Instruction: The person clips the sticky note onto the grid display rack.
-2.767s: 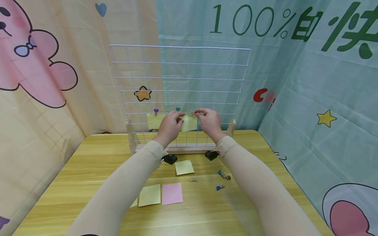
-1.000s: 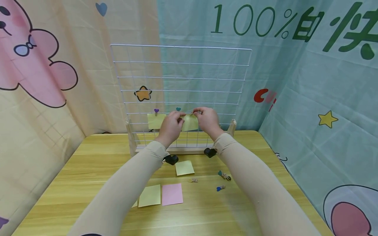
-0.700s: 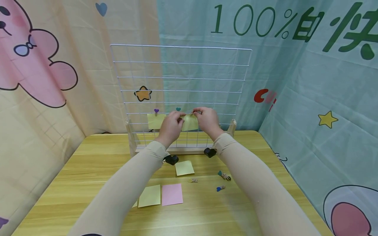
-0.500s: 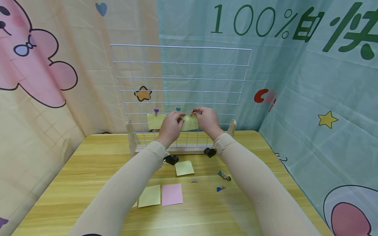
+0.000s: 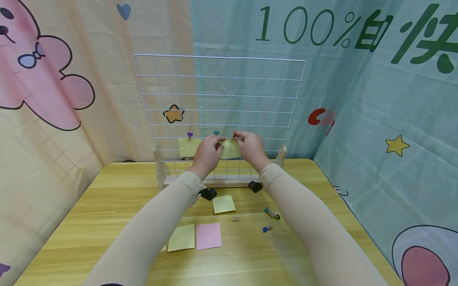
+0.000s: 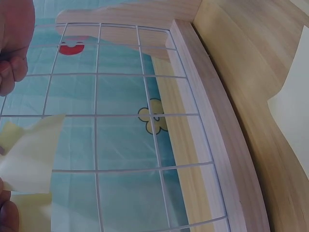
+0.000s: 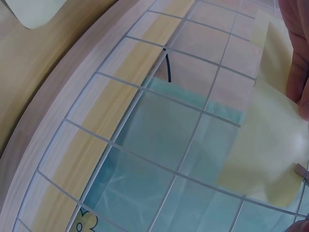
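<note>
My left hand [image 5: 207, 155] pinches the top left of a yellow sticky note [image 5: 230, 149] against a white wire grid [image 5: 222, 95]. My right hand [image 5: 251, 147] holds a tiny red-topped clothespin [image 5: 235, 136] at the note's upper edge. In the right wrist view the wooden tip of the clothespin [image 7: 301, 170] lies over the note [image 7: 270, 140]; the right fingers show only at the corner. Left of my left hand, a purple heart clothespin [image 5: 189, 135] fastens another yellow note [image 5: 189, 147]. A teal heart clothespin [image 5: 216, 132] sits just above the left fingers.
On the wooden table [image 5: 118, 210] lie a yellow note [image 5: 224, 204], another yellow note [image 5: 181, 237] and a pink note [image 5: 209, 236]. Loose clothespins lie nearby: a pale one [image 5: 234, 219], a blue one [image 5: 266, 229] and a teal group [image 5: 272, 213]. A wooden base [image 5: 229, 182] supports the grid.
My right hand has shifted left along the note's top edge and lately dipped slightly, so the clothespin's red top shows between the fingers. My left hand stays at the same corner.
</note>
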Action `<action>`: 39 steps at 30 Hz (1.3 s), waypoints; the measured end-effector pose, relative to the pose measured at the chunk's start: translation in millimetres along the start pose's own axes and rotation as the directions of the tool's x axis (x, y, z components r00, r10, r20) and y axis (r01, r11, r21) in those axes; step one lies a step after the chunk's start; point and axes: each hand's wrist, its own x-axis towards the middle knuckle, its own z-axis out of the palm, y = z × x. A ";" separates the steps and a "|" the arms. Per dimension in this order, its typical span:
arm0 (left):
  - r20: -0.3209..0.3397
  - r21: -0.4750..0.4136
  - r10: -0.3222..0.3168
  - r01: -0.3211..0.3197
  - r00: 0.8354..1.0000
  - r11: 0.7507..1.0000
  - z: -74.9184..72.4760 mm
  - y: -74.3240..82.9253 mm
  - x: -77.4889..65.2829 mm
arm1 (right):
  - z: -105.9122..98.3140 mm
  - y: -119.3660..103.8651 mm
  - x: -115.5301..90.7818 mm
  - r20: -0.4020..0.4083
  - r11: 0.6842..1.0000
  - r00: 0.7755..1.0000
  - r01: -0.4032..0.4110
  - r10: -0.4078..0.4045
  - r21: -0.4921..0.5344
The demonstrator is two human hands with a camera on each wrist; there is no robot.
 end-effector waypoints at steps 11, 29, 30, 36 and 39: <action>0.002 -0.007 -0.007 0.007 1.000 1.000 -0.1 0.3 -0.7 | 5.2 7.4 0.1 -0.002 0.999 0.999 0.036 -0.036 -0.021; 0.000 0.002 -0.002 0.002 1.000 1.000 -1.1 0.1 -2.3 | 4.8 5.2 -2.9 0.045 0.999 0.999 0.025 -0.026 0.025; 0.000 0.003 -0.002 0.002 1.000 1.000 -1.1 0.1 -2.4 | 4.8 5.0 -3.1 0.045 0.999 0.998 0.030 -0.031 0.025; -0.005 0.012 0.014 -0.014 1.000 1.000 -0.9 -0.9 -2.4 | 4.2 3.8 -3.4 0.048 0.999 0.998 0.046 -0.046 0.012; -0.005 0.014 0.019 -0.019 1.000 1.000 -1.0 -1.0 -2.3 | 3.7 2.9 -3.7 0.054 0.999 0.998 0.045 -0.045 0.001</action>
